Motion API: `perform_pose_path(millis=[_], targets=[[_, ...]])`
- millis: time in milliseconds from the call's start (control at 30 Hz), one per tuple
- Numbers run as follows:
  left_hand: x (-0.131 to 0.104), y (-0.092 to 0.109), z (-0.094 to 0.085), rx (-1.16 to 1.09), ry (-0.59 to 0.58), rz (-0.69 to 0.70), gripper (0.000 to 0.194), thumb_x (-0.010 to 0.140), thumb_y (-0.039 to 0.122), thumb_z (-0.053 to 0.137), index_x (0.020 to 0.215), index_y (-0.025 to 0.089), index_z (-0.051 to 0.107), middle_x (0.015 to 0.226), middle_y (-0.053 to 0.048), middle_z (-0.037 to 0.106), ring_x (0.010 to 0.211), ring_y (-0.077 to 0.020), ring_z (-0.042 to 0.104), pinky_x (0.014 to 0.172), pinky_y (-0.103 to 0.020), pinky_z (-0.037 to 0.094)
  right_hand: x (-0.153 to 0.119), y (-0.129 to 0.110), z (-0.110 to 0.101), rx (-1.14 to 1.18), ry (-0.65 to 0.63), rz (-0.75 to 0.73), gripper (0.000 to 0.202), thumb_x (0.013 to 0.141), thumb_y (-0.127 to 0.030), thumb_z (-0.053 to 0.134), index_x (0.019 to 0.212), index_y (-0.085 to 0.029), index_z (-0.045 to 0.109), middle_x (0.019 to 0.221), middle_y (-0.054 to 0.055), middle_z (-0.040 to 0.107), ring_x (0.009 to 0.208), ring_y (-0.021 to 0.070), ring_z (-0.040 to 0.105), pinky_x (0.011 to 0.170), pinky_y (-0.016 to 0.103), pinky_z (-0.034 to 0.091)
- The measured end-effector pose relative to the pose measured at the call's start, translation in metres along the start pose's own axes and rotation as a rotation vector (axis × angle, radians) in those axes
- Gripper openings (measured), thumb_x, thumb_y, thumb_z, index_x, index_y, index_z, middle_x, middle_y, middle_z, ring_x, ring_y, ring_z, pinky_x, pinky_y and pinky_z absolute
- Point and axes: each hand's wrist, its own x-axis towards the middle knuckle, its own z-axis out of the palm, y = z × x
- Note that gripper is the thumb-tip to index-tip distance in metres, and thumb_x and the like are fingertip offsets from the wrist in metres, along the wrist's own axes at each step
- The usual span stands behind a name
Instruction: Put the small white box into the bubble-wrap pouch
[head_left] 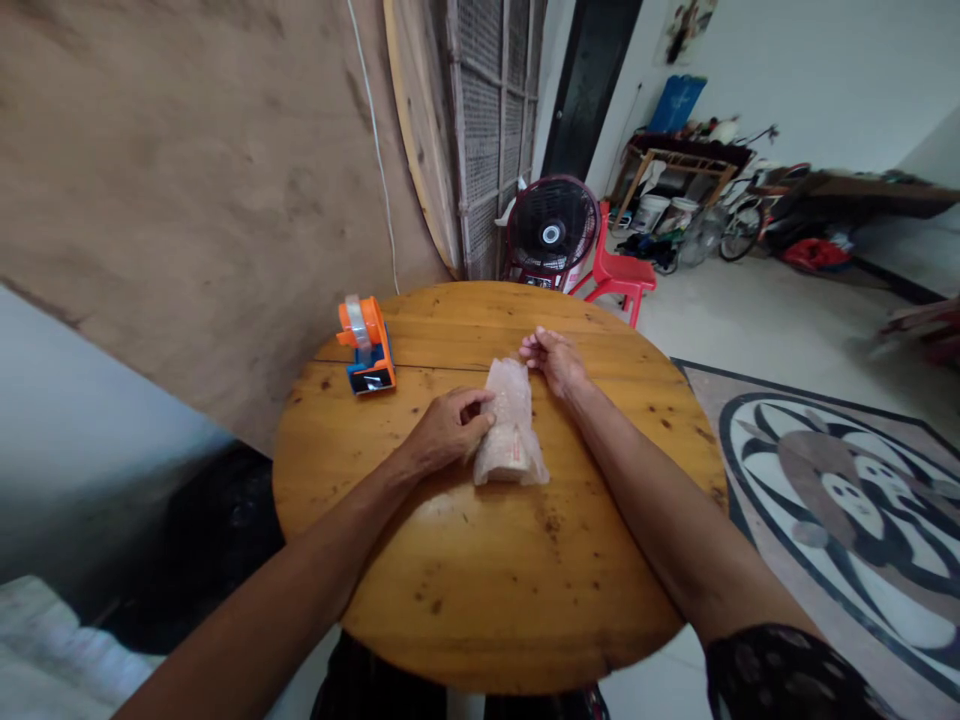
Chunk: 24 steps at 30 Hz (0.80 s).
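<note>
A small bundle in translucent bubble wrap (512,430) lies near the middle of the round wooden table (540,560), its near end showing a pale block inside. My left hand (452,428) is at the bundle's left side, thumb and fingertips touching the wrap with a gap between them. Beyond the bundle's far right corner is my right hand (553,360), its fingers loosely curled and apart, close to the wrap's edge, with nothing seen in it.
An orange and blue tape dispenser (367,345) stands at the table's back left. Behind the table are a black fan (553,228) and a red plastic chair (622,270). A brown wall (187,180) borders the left side.
</note>
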Motion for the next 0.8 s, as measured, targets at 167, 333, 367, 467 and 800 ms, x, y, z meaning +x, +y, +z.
perform_pose_path(millis=[167,333,367,467,800], targets=[[0.001,-0.003,0.000,0.008,0.012,0.030,0.040,0.081,0.032,0.063,0.114,0.013,0.068,0.095,-0.008,0.069,0.081,-0.0176,0.060,0.075,-0.030,0.049,-0.011,-0.029,-0.002,-0.244,0.014,-0.108,0.028,0.079,-0.039,0.069,0.066,-0.019,0.053,0.066,-0.002,0.063,0.056,0.0092,0.060,0.047,0.019,0.040],[0.003,-0.005,-0.002,-0.003,0.000,0.054,0.042,0.079,0.035,0.065,0.115,0.012,0.067,0.098,-0.009,0.068,0.083,-0.0179,0.060,0.076,-0.031,0.048,-0.047,-0.065,0.020,-0.961,-0.252,-0.235,0.040,0.081,-0.054,0.061,0.061,-0.019,0.055,0.057,0.002,0.060,0.055,0.0147,0.057,0.054,0.027,0.040],[0.003,-0.005,-0.002,-0.001,0.002,0.060,0.041,0.079,0.034,0.065,0.113,0.012,0.068,0.098,-0.009,0.068,0.083,-0.0179,0.060,0.077,-0.031,0.048,-0.056,-0.068,0.027,-1.186,-0.292,-0.271,0.038,0.077,-0.053,0.065,0.062,-0.019,0.059,0.060,0.005,0.062,0.061,0.0180,0.060,0.058,0.029,0.041],[0.003,-0.005,-0.002,0.005,0.004,0.082,0.036,0.079,0.034,0.065,0.109,0.014,0.069,0.095,-0.007,0.067,0.082,-0.0177,0.059,0.076,-0.031,0.048,-0.075,-0.067,0.046,-1.664,-0.235,-0.343,0.032,0.074,-0.047,0.069,0.077,-0.015,0.068,0.079,0.015,0.070,0.081,0.0296,0.065,0.068,0.035,0.043],[0.001,-0.004,-0.003,-0.001,0.040,0.042,0.045,0.077,0.038,0.065,0.115,0.014,0.069,0.095,-0.006,0.068,0.084,-0.0188,0.060,0.078,-0.032,0.049,-0.058,-0.041,-0.010,-0.964,-0.068,-0.169,0.020,0.076,-0.024,0.055,0.057,-0.019,0.056,0.052,0.001,0.056,0.052,0.0132,0.051,0.049,0.024,0.036]])
